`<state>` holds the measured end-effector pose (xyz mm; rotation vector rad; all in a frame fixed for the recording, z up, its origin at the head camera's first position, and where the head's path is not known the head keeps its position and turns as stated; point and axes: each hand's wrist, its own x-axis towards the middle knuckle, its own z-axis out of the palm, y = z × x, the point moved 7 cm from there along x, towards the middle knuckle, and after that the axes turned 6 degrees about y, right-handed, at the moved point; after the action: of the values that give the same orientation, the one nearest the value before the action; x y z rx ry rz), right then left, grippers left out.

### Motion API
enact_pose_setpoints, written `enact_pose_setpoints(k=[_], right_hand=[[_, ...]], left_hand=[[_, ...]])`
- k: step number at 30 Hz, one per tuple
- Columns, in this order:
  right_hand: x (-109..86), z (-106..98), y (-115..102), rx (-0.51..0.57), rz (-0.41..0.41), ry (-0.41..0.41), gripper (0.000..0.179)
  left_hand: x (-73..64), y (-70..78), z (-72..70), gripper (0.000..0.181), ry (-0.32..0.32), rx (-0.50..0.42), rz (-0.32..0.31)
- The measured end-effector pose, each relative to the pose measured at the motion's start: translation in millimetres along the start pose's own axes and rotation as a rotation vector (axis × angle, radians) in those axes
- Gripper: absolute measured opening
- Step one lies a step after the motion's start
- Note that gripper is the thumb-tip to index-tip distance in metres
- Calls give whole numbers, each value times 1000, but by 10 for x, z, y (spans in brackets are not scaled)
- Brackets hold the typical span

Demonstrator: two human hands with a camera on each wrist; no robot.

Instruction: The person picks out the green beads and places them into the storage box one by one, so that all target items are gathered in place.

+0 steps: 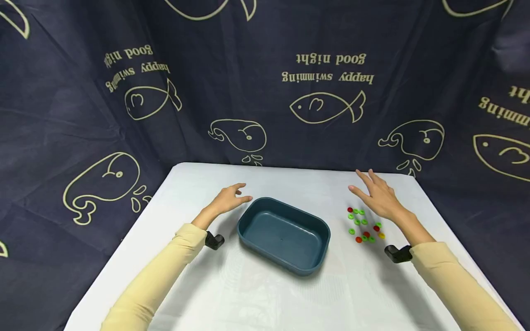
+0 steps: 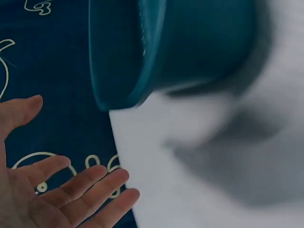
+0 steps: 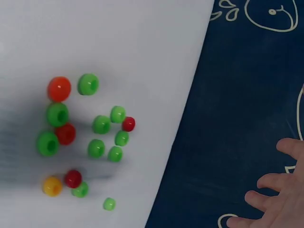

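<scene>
A dark teal rectangular tub [image 1: 283, 264] stands on the white table, with nothing inside it. My left hand [image 1: 227, 199] hovers beside its left end, fingers spread and holding nothing; the left wrist view shows the palm and fingers [image 2: 78, 194] apart from the tub [image 2: 204, 42]. To the right of the tub lie several loose beads, mostly green ones [image 1: 351, 231], with some red [image 1: 358, 239] and a yellow bead [image 3: 52, 186]. My right hand [image 1: 381, 197] is raised just above and beyond the beads, its fingers extended and touching none of them.
The white table [image 1: 198, 294] has a dark blue curtain [image 1: 265, 82] printed with fish and whales behind it and along its sides. A black wrist mount sits on each forearm, the left one [image 1: 214, 240] near the tub and the right one [image 1: 398, 253] near the beads.
</scene>
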<state>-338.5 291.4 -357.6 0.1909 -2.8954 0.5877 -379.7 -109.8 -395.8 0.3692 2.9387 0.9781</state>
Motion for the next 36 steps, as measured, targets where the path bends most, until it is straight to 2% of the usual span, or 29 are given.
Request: enact_pose_setpoints(k=[6,10,16,23,31,36], right_hand=[[-39,112,53,17,7,1,77],[-77,182,107,50,26,-7,76],[-139,312,214,115,60,-15,74],[-231,467,369,210,69,30,68],[-322,603,475,277,55,94,51],[-384,658,556,313,95,129,40]], left_hand=[[-90,-131,218,65,-91,-265,-109],[-125,-173,316,66,-117,-346,-132],[-150,-216,416,63,-126,-333,-149],[-170,-211,457,58,-121,-298,-172],[-193,-246,477,62,-124,-252,-179],[-199,-246,488,62,-117,-250,-177]])
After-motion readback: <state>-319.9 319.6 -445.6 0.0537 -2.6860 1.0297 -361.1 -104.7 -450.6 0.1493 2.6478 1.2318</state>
